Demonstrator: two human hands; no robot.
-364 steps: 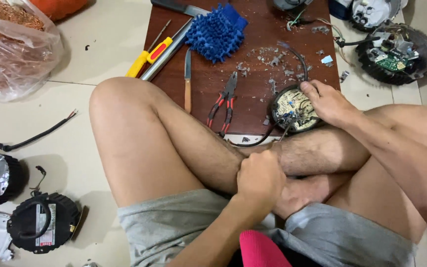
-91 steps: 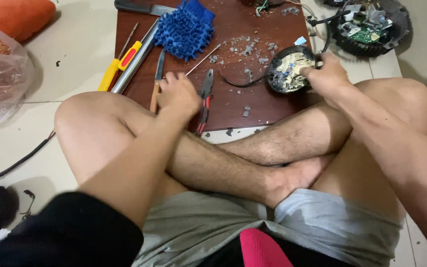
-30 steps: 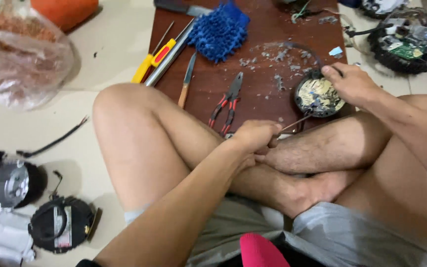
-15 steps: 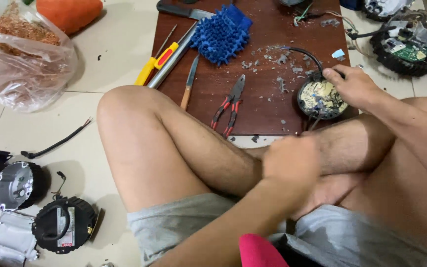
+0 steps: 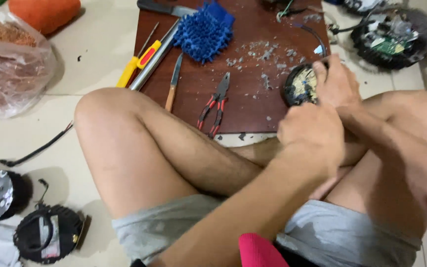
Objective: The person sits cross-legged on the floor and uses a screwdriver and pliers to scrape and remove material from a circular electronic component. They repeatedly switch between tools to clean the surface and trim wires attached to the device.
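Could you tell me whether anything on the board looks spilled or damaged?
Yes. Grey crumbs lie scattered over the brown board beside the round black part that the right hand grips; its top is open, innards exposed. The left hand hovers close by.

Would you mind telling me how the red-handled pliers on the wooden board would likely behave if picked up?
The pliers look like metal, so probably stiff and fairly heavy for their size. Their handles lie spread, so they may swing loosely. Lying flat on the board, they seem unlikely to roll.

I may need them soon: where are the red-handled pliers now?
The red-handled pliers lie on the brown board, near its front edge, between the wooden-handled tool and the round black part.
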